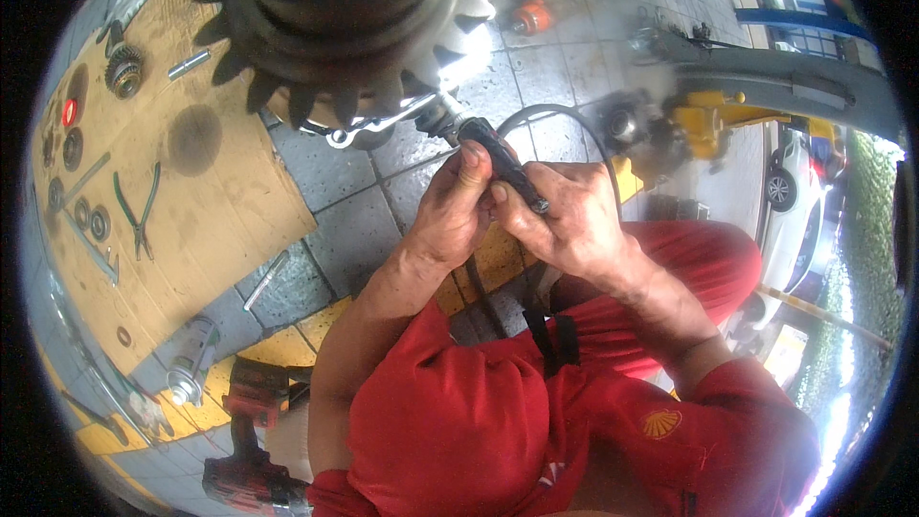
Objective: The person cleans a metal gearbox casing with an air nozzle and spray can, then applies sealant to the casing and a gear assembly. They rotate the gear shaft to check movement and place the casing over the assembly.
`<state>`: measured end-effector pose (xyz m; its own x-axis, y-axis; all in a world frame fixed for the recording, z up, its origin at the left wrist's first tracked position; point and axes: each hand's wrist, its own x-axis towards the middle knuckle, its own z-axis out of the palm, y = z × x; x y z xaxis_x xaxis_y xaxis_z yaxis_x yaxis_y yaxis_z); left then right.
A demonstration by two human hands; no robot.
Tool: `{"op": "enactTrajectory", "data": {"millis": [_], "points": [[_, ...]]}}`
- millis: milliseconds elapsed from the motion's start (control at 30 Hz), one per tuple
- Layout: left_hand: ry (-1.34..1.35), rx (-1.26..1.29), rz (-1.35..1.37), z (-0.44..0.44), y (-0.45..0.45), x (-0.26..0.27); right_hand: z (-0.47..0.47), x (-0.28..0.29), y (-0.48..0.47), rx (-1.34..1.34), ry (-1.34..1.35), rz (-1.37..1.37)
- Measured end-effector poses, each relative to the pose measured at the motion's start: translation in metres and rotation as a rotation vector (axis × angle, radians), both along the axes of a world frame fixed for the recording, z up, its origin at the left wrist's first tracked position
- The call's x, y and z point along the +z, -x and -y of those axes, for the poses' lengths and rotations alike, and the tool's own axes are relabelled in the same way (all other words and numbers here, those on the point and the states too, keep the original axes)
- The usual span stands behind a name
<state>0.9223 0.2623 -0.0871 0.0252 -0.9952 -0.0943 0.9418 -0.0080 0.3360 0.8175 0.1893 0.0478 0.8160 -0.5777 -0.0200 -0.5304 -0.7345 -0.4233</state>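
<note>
Between both hands is a black cylindrical hand tool (505, 164) with a pale tip pointing up toward a large toothed metal gear (337, 36). My left hand (452, 212) grips its front part, with the thumb along its side. My right hand (571, 219) closes around its rear end. A dark hose (585, 118) loops behind the right hand; where it joins the tool is hidden. The gear fills the top of the view, close to the camera. Below its teeth shows a silver metal part with a bolt hole (337, 138).
Left, a cardboard sheet (237, 179) carries green-handled pliers (138, 219), a gear shaft (123, 72), a socket (189, 64) and several rings. A spray can (192, 366) and red-black cordless power tool (251, 470) lie lower left. Yellow equipment (703, 122) stands right, near a white car (793, 215).
</note>
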Motion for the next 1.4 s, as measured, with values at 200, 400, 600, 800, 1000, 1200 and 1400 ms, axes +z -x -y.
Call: {"op": "enactTrajectory", "data": {"millis": [200, 400, 600, 800, 1000, 1200, 1400], "points": [[-0.012, -0.004, -0.005, 0.004, 0.001, 0.001, 0.001, -0.001, 0.001, -0.017, 0.002, -0.005], [-0.006, -0.004, -0.012, 0.006, 0.003, 0.001, 0.004, -0.003, 0.004, -0.024, -0.015, 0.011], [0.029, -0.012, -0.015, 0.009, 0.0, 0.001, 0.005, -0.004, 0.005, -0.032, -0.001, 0.014], [0.003, 0.008, -0.06, 0.012, 0.001, 0.007, 0.006, -0.004, 0.006, -0.033, -0.011, 0.015], [0.051, -0.009, -0.045, 0.016, 0.001, 0.001, 0.009, -0.003, 0.006, -0.011, 0.025, -0.002], [0.075, -0.028, -0.024, 0.02, 0.001, -0.003, 0.012, -0.003, 0.006, -0.021, 0.022, -0.001], [0.098, -0.015, 0.004, 0.024, 0.0, 0.004, 0.014, -0.001, 0.006, -0.028, 0.036, -0.009]]}}
